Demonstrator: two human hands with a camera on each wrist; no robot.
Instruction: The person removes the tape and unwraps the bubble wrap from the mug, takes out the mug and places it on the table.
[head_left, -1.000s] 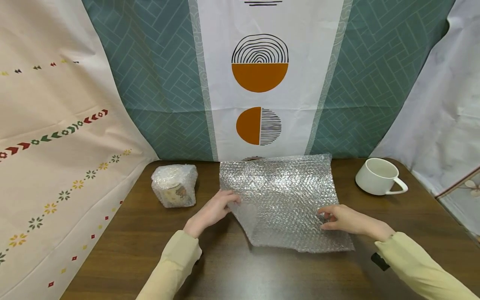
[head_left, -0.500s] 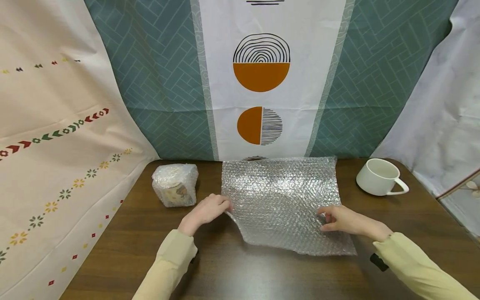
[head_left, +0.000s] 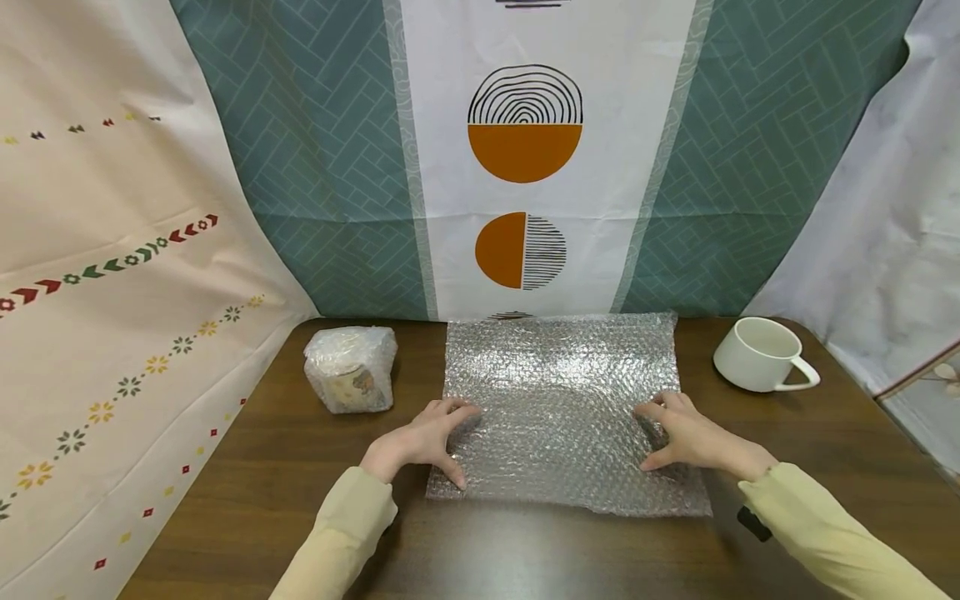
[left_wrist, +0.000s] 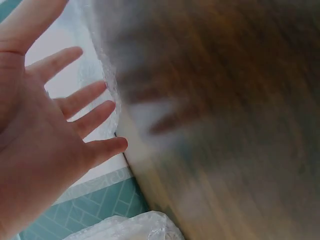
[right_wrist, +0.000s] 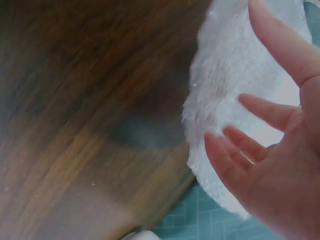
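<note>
A sheet of clear bubble wrap (head_left: 555, 433) lies spread across the dark wooden table (head_left: 247, 500), between a bubble-wrapped bundle (head_left: 348, 350) at the person's left and a white mug (head_left: 750, 362) at the right, with a patterned teal and white curtain (head_left: 345, 167) behind; the left hand (head_left: 427, 435) is over the sheet's left side and the right hand (head_left: 686, 432) over its right side. The head view shows the backs of both hands and the sheet's full outline, while the 2 wrist views show the palms: the left hand's 4 fingers and thumb are spread apart and grasp nothing, and the right hand's thumb stands well away from its slightly bent fingers, its palm also free; whether the fingertips touch the wrap I cannot tell. Only the left wrist view shows the fingers' blurred reflections in the tabletop, and it catches just the edge of the bundle. In the head view, a cream, rounded object with a coloured print (head_left: 352, 387) shows through the bundle's film; the mug stands upright with its handle toward the near right, its pale inner wall visible and its bottom hidden
</note>
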